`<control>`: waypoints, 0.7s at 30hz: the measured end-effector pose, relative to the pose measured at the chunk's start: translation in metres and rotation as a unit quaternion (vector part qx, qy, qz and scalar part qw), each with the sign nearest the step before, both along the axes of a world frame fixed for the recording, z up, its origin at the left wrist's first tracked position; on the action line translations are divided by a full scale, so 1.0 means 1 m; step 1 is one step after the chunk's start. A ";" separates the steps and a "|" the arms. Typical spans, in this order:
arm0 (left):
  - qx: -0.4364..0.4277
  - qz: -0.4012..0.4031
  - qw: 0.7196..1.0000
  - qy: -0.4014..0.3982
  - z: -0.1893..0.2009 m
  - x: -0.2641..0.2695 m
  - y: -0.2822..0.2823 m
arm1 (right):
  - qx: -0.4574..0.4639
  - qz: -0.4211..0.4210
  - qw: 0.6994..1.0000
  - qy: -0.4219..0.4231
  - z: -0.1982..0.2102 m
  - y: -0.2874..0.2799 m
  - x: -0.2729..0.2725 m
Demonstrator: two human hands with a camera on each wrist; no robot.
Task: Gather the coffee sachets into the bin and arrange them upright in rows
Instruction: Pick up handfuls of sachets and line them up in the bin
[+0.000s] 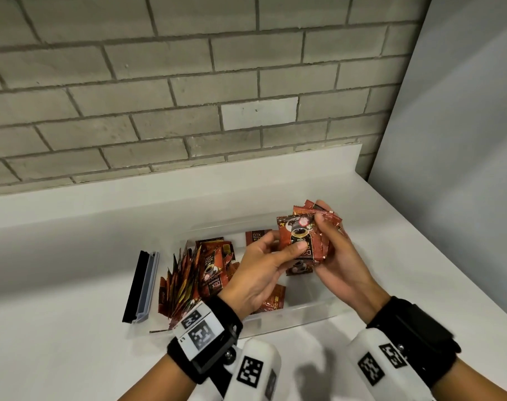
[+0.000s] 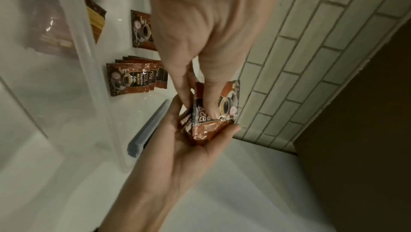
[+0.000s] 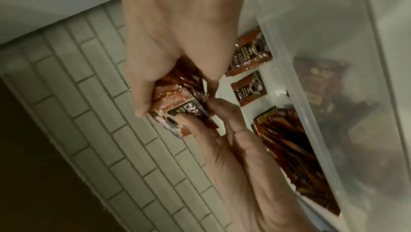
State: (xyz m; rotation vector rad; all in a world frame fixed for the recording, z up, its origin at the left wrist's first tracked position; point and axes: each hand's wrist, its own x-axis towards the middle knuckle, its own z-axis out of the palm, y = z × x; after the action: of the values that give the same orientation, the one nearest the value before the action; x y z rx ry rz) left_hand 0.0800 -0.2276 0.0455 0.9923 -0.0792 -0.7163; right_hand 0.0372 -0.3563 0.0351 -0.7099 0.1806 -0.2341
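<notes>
Sachets (image 1: 300, 238) in a small bunch are held above the bin (image 1: 292, 314), between both hands. The left hand (image 1: 258, 270) has its thumb across the front sachet's face and its fingers (image 1: 265, 237) curled behind the bunch, pinching it. The right hand (image 1: 342, 264) cups the bunch from the other side, its thumb on the upper edge and its fingers wrapped round the back, so both hands are clamped on the same bunch. The front sachet shows a printed coffee cup and stands roughly upright, its print upside down in the head view.

The bin is clear plastic and sits on the white worktop (image 1: 72, 285), under the hands. At its left end a row of sachets (image 1: 185, 276) stands on edge, leaning and fanned against one another. The left wrist view shows a few of them (image 2: 131, 79) standing face-on one behind another. Loose sachets lie flat on the bin floor: one (image 1: 256, 237) near the far wall, one (image 1: 274, 299) near the front wall below the left hand, and another partly hidden under the held bunch. The right wrist view shows two flat ones (image 3: 249, 90) side by side beyond the fingers.

Left of the bin, just beside it on the worktop, lies a long grey and black bar (image 1: 143, 287). A grey brick wall (image 1: 188, 82) rises behind the worktop. Both wrists wear black straps with white marker blocks.
</notes>
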 end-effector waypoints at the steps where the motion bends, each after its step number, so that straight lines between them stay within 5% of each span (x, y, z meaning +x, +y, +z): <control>1: 0.001 0.003 1.000 0.002 0.000 -0.001 -0.002 | 0.017 -0.001 1.000 -0.008 0.000 0.000 0.001; 9: 0.044 -0.012 0.999 0.012 0.008 0.005 0.000 | 0.012 0.089 0.994 -0.055 0.002 -0.008 -0.001; 14: 0.118 -0.014 0.993 -0.024 0.012 0.015 0.011 | 0.001 0.028 0.999 -0.017 0.004 -0.020 0.001; 18: 0.206 -0.015 0.968 -0.141 0.016 0.038 0.025 | 0.004 -0.014 0.999 -0.031 -0.002 -0.047 -0.003; 21: 0.300 -0.062 0.915 -0.265 0.018 0.053 0.024 | -0.024 -0.021 0.999 -0.009 -0.006 -0.057 -0.009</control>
State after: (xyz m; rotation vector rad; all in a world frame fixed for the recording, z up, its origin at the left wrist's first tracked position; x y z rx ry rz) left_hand 0.1335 -0.2033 0.0633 1.7725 -0.4176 -0.5756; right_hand 0.0277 -0.4129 0.0293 -0.7514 0.1732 -0.2857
